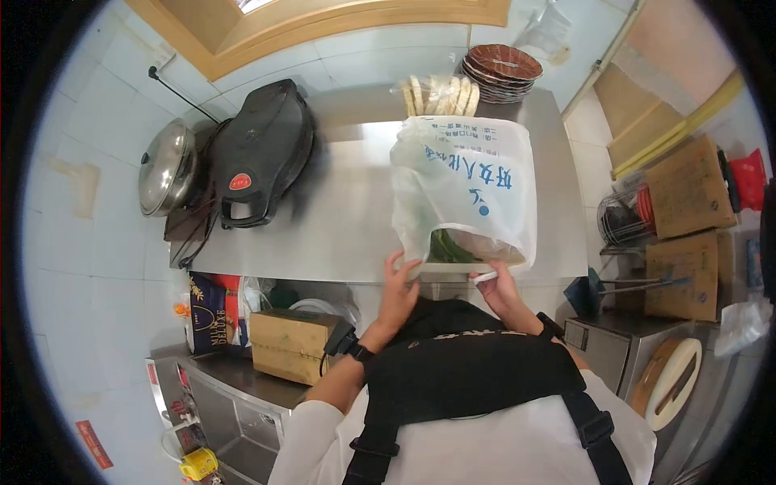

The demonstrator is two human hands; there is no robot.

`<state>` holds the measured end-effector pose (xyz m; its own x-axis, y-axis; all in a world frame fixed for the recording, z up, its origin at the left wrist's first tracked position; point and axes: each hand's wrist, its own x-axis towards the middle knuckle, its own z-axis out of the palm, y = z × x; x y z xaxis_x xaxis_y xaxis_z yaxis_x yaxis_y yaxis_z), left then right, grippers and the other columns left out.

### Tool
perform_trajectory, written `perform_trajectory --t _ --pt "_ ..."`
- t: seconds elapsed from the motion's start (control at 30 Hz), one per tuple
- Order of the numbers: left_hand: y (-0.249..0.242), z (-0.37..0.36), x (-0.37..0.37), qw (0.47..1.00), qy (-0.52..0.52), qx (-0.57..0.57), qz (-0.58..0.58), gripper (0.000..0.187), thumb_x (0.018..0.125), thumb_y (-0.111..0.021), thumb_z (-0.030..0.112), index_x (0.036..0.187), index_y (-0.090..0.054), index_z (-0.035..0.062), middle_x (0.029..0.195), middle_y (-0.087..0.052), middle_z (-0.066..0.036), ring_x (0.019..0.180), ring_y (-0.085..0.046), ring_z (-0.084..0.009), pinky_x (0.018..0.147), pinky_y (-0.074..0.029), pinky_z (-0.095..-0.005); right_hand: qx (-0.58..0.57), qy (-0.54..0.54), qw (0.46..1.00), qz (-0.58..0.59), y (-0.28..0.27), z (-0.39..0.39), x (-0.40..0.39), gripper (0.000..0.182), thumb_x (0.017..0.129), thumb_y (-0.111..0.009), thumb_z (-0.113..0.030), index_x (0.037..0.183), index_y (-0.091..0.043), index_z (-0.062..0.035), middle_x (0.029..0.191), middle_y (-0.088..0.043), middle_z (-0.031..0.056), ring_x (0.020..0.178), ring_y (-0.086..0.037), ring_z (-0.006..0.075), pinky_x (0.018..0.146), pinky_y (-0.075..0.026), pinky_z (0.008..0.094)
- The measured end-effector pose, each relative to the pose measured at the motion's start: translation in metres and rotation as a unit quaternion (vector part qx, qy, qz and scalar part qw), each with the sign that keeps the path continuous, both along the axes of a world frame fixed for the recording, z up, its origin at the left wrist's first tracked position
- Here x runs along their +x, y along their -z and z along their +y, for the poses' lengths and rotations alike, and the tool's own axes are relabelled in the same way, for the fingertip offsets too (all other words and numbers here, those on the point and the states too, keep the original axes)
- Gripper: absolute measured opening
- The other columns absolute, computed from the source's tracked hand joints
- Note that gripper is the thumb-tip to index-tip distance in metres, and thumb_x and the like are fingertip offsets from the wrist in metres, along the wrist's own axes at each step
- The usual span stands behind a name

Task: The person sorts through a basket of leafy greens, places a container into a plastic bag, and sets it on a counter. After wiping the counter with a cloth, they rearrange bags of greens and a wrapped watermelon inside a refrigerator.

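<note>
A white plastic bag [465, 174] with blue printed characters lies on the steel table, its mouth facing me. Dark green leaves [449, 249] show inside the opening. At the near left corner of the mouth, my left hand [398, 289] has its fingers curled on the bag's edge. My right hand [506, 293] is closed on the near right part of the rim, with a white bit of the bag across its fingers. What lies deeper in the bag is hidden.
Behind the bag are pale flat breads [441, 97] in clear plastic and a stack of brown plates [504, 71]. A black electric griddle [267, 153] and a lidded steel pot [168, 170] stand left on the table [347, 210]. Cardboard boxes [687, 190] stand right.
</note>
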<state>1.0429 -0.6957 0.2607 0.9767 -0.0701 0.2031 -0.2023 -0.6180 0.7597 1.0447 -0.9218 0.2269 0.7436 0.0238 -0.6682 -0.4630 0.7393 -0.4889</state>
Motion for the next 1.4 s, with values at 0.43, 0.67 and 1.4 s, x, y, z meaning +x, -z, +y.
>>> perform_trajectory --t 0.43,0.67,1.4 --pt "0.023 0.002 -0.012 0.962 0.238 0.092 0.100 0.047 0.070 -0.057 0.008 0.116 -0.046 0.0081 0.095 -0.056 -0.012 0.088 -0.051 -0.0294 0.080 -0.040 -0.0359 0.009 -0.023 0.997 -0.074 -0.008 0.006 0.015 0.024 0.083 -0.048 -0.020 0.099 -0.046 -0.0019 0.083 -0.056 0.0103 0.074 -0.058 0.0211 0.064 -0.045 0.0306" --pt "-0.019 -0.014 -0.003 0.963 0.229 0.130 -0.054 0.031 0.069 -0.058 0.009 0.099 -0.050 0.0092 0.086 -0.056 -0.009 0.087 -0.051 -0.0265 0.082 -0.037 -0.0395 -0.486 -0.190 0.836 -0.168 -0.003 -0.027 -0.049 0.016 0.074 -0.059 -0.011 0.086 -0.052 -0.0042 0.086 -0.053 0.0117 0.081 -0.052 0.0246 0.071 -0.040 0.0345" --pt "-0.069 -0.042 0.031 0.974 0.106 0.152 -0.129 0.037 0.066 -0.066 0.013 0.099 -0.051 0.0068 0.092 -0.049 -0.011 0.085 -0.049 -0.0290 0.070 -0.042 -0.0366 -0.646 -0.313 0.557 -0.418 -0.045 0.008 0.043 0.021 0.077 -0.052 -0.019 0.084 -0.059 0.0000 0.081 -0.057 0.0186 0.079 -0.055 0.0352 0.069 -0.045 0.0410"
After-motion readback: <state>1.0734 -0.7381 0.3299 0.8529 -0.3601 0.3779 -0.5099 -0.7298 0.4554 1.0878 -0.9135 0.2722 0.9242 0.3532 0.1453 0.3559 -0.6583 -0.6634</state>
